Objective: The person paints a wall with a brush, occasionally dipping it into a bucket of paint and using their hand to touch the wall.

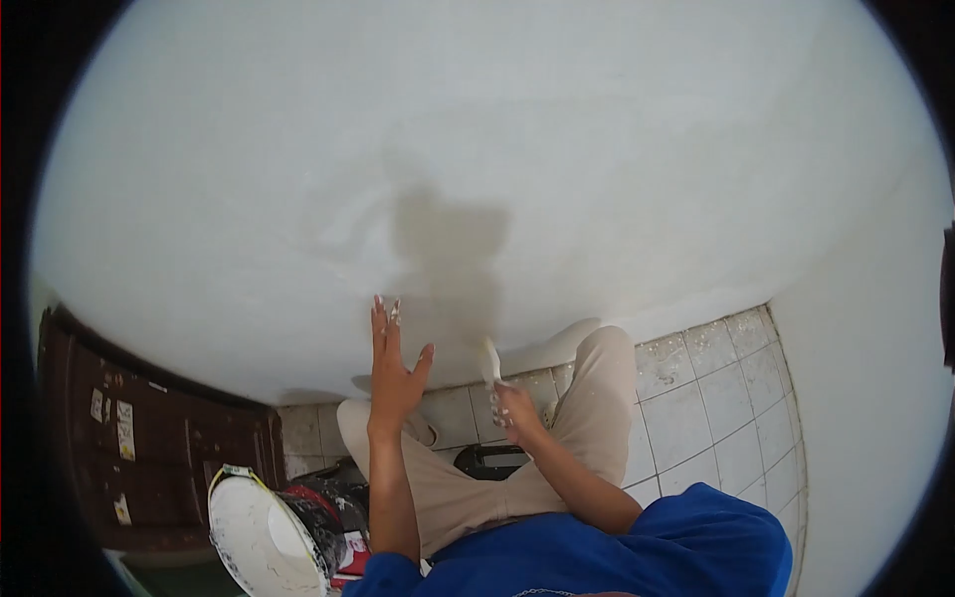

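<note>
My left hand [400, 383] is raised close to the white wall [637, 189], its fingers apart and nothing in them. White smears coat its fingertips. Lower and to the right, my right hand [516, 412] is wrapped round a narrow hand tool [492, 360] with a whitish, flat-looking end that points up toward the wall. I cannot tell whether it is a putty knife or a brush. White marks show on the right fingers as well. A shadow falls on the wall between and above both hands.
At lower left stands a bucket [227, 537], white-coated inside, with a yellow handle. Behind it is a dark brown door [159, 438] with stickers. A black object [487, 462] lies between my legs on the tiled floor [696, 408]. Another wall [865, 328] rises on the right.
</note>
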A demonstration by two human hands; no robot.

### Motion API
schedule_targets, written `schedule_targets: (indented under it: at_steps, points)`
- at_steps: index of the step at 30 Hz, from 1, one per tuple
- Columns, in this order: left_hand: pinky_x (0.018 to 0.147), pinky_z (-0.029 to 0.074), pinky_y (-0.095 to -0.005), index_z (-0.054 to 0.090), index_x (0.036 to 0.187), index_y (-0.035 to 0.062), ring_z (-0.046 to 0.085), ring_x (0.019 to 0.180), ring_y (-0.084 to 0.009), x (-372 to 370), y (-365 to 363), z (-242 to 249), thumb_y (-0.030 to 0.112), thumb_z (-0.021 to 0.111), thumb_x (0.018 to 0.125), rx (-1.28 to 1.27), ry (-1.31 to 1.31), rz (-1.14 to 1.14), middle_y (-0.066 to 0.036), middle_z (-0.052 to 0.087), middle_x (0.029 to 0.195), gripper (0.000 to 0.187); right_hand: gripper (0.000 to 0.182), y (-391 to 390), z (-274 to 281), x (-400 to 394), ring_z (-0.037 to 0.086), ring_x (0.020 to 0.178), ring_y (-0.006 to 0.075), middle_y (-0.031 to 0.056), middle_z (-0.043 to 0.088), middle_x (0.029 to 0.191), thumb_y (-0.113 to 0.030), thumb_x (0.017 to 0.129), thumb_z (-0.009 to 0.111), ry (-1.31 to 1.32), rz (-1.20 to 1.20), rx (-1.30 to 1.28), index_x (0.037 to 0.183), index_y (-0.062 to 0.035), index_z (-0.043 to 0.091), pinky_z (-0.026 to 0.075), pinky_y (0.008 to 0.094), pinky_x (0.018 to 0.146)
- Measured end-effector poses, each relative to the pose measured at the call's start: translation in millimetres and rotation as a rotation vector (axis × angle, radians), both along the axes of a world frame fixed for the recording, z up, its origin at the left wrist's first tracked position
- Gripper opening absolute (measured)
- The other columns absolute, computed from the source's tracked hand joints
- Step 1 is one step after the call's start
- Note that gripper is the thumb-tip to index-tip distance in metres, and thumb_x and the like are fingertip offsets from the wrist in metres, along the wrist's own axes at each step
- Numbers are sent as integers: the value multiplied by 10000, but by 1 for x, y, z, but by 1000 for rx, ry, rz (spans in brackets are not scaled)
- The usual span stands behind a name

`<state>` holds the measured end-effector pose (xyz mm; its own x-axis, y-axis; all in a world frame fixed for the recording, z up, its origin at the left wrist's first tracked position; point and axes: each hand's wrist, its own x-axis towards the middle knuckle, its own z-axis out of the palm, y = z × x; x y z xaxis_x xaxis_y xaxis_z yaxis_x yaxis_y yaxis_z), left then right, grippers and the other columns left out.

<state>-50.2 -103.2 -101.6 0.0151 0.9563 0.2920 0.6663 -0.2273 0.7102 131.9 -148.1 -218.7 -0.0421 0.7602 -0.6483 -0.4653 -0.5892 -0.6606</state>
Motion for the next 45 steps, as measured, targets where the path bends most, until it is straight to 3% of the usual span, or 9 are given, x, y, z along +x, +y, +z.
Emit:
schedule_targets:
  at_steps: [3,7,10,19,22,30,40,43,45]
  points:
    - [1150,190,-412,256,1470,46,122,1447,-323,-1,-6,-8,124,630,856,-55,-5,-25,-174,109,1567,722,267,-3,14,13,405,434,76,-32,453,609,-327,992,475,42,-25,59,919,-82,554,321,238,389]
    - [1151,183,-407,210,1480,29,136,1445,-318,22,-9,-11,124,628,862,-73,-30,-8,-176,112,1567,751,336,9,171,31,418,470,52,-42,463,619,-393,999,454,247,-187,306,941,-82,566,325,234,409]
    - [1152,174,-400,179,1483,12,144,1443,-316,10,-1,0,120,625,863,-134,-118,-22,-180,118,1565,772,364,16,209,-8,437,496,52,-47,475,632,-433,986,470,172,-218,436,973,-85,576,331,233,426]
    - [1143,194,-417,171,1479,0,166,1430,-346,21,1,-9,120,641,853,-123,-137,-85,-214,135,1550,792,298,12,5,19,485,550,79,-27,521,682,-364,970,519,227,-112,22,944,-73,580,367,264,463]
    - [1141,195,-438,224,1462,-5,158,1426,-376,18,6,-12,147,646,852,-97,-230,-85,-225,115,1549,757,264,13,3,34,487,548,81,-17,522,682,-317,977,515,229,-156,37,960,-61,579,378,258,466]
    - [1130,242,-437,132,1482,-4,227,1412,-323,3,-2,13,35,627,835,79,-197,-105,-185,186,1536,817,252,-4,234,16,447,505,64,-37,488,671,-301,997,483,86,-194,589,1035,-67,568,341,235,431]
    - [1118,238,-445,289,1423,-38,233,1398,-383,18,-9,32,114,638,828,285,-260,-78,-225,204,1520,707,306,-8,19,27,414,468,54,-47,448,591,-342,978,519,4,-70,225,1003,-44,584,312,230,416]
    - [1117,237,-449,304,1413,-44,240,1394,-387,15,-8,35,129,632,838,290,-238,-70,-226,208,1518,684,275,-7,14,39,413,475,52,-49,456,605,-312,979,517,97,-40,326,989,-48,592,307,230,422]
    - [1117,236,-451,320,1407,-38,240,1393,-389,13,-7,30,139,630,844,275,-226,-68,-227,208,1518,667,244,7,86,39,415,478,56,-44,471,616,-289,979,519,57,-82,414,992,-56,592,307,222,422]
